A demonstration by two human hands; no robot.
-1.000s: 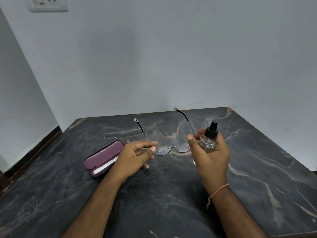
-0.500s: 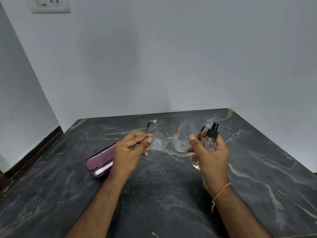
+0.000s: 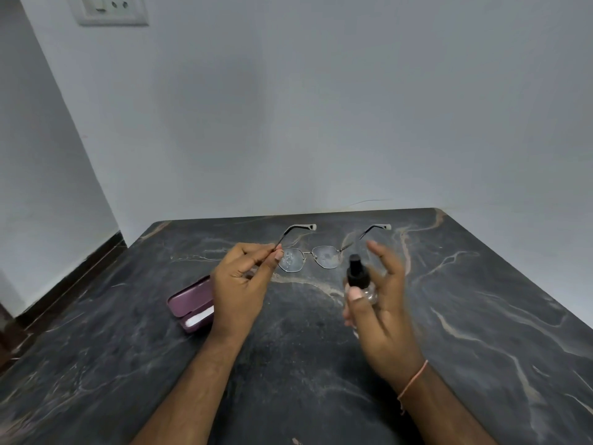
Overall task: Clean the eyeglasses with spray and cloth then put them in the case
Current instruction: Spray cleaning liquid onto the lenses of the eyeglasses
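The left hand (image 3: pixel 239 284) pinched the glasses (image 3: pixel 309 256) by one temple, holding them above the table (image 3: pixel 465 316), lenses beaded with droplets. The right hand (image 3: pixel 380 303) gripped the bottle (image 3: pixel 357 277), fingers partly spread. Spraying looked underway; next, aim at the drier lens, then take the cloth from the open case (image 3: pixel 192 300).

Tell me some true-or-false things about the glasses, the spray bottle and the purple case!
1. The left hand pinches the eyeglasses by one temple. True.
2. The spray bottle stands on the table. False: the right hand holds it above the table.
3. The purple case is shut. False: it lies open.
4. Droplets show on the lens nearest the left hand. True.
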